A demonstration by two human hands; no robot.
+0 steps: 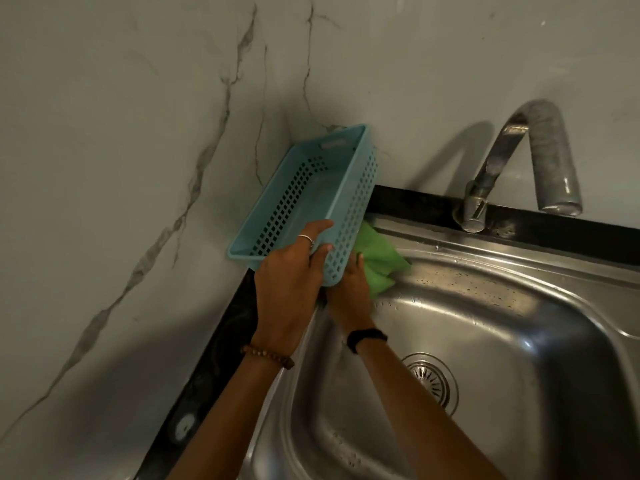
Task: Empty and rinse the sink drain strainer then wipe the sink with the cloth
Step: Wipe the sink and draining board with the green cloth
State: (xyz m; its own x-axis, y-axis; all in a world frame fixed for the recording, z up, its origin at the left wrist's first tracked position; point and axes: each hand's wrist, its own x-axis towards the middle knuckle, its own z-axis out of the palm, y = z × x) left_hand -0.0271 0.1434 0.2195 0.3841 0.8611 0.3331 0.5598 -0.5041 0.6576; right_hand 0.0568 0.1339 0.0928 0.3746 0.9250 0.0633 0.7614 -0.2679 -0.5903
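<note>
Left hand (pixel 287 282) clamps the tilted basket (pixel 304 199); right hand (pixel 348 285) presses the cloth (pixel 379 265) on the sink (pixel 519 271) far-left rim. Basket could slip from that one-handed grip.

blue perforated basket (pixel 311 188), green cloth (pixel 379 263).
</note>
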